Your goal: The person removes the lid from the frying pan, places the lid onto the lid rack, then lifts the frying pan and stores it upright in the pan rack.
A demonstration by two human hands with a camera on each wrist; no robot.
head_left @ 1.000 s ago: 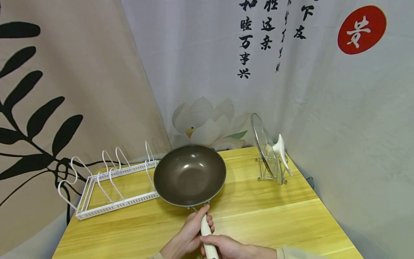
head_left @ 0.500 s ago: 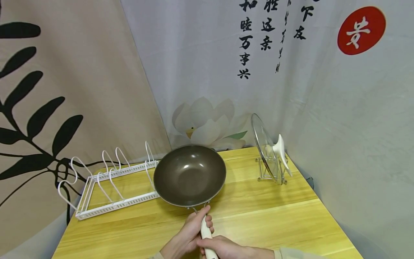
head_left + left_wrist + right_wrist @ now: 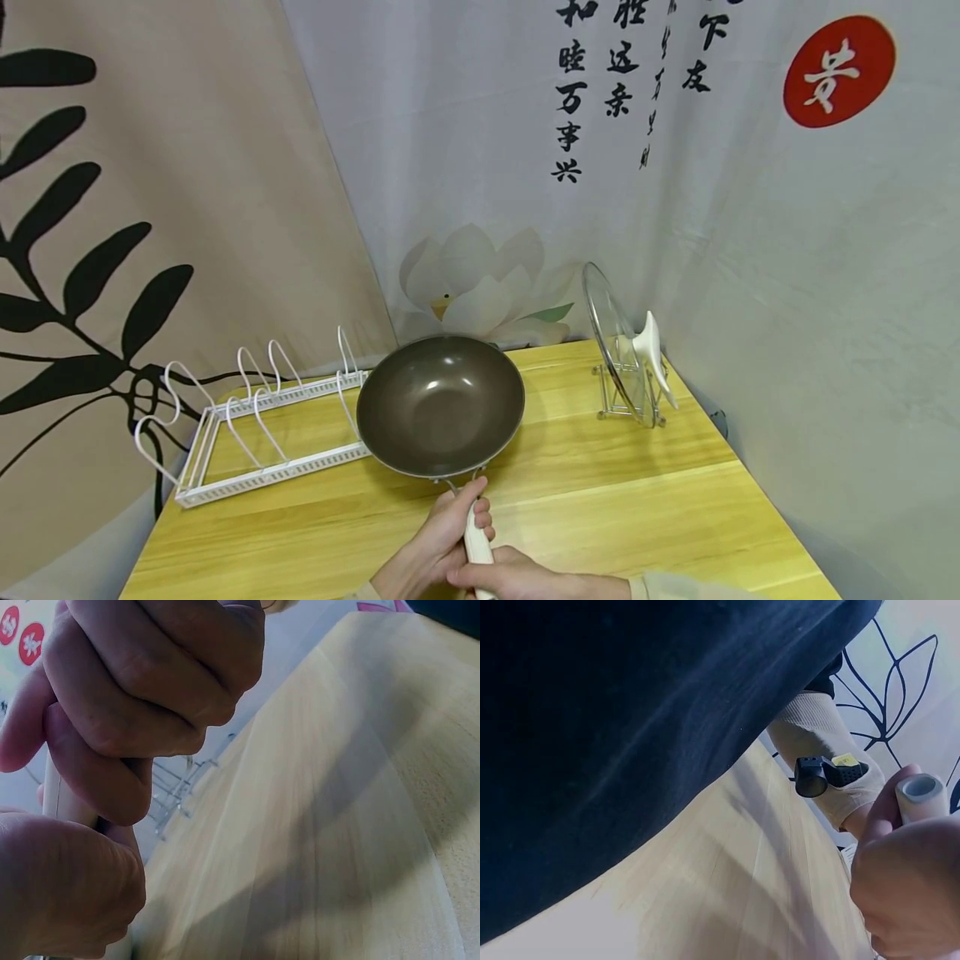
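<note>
A dark brown wok (image 3: pixel 441 408) with a pale handle (image 3: pixel 477 546) is in the middle of the head view, its bowl turned toward me. My left hand (image 3: pixel 442 537) grips the handle near the bowl, thumb laid along the top. Lower down, my right hand (image 3: pixel 517 575) holds the handle near its end, thumb across it. In the right wrist view the hollow handle end (image 3: pixel 921 789) sticks out above the right hand (image 3: pixel 907 889). Both hands crowd the left side of the left wrist view, curled about the handle.
A white rack (image 3: pixel 273 475) with upright loops stands left, its right end partly behind the wok. At the back right, a glass lid (image 3: pixel 617 367) with a white knob (image 3: pixel 651 354) leans in a wire stand (image 3: pixel 611 407). All stand on the wooden table (image 3: pixel 637 517).
The right hand has shifted slightly left and down along the handle toward its end. The wok and left hand look nearly still.
</note>
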